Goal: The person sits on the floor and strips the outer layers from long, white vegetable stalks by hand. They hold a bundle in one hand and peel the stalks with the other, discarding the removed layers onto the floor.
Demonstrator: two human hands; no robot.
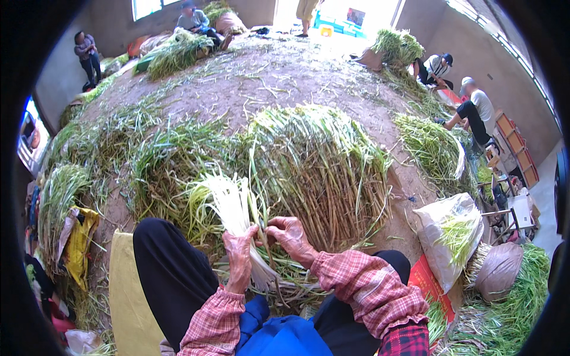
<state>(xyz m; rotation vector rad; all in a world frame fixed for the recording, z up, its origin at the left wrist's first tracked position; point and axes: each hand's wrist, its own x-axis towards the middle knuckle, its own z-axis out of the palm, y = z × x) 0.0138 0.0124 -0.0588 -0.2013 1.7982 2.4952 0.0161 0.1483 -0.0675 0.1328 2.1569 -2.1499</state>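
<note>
My left hand (238, 253) is closed around a bundle of clean white stalks (234, 202) that look like green garlic. Their pale yellow-green leaf tips fan out up and to the left, and the white ends hang below the fist. Close beside it, my right hand (291, 238) pinches a single stalk (263, 222) with a brownish outer skin between thumb and fingertips. This stalk stands nearly upright against the bundle. Just beyond both hands lies a large heap of unpeeled stalks (329, 187), brown ends toward me and green leaves away.
Loose green leaves (178, 164) are piled to the left. A yellow plastic sack (81, 247) lies farther left. On the right are a white sack (449, 236) with greens and a brown-wrapped bundle (498, 271). Several people sit or stand around the room's edges by other heaps.
</note>
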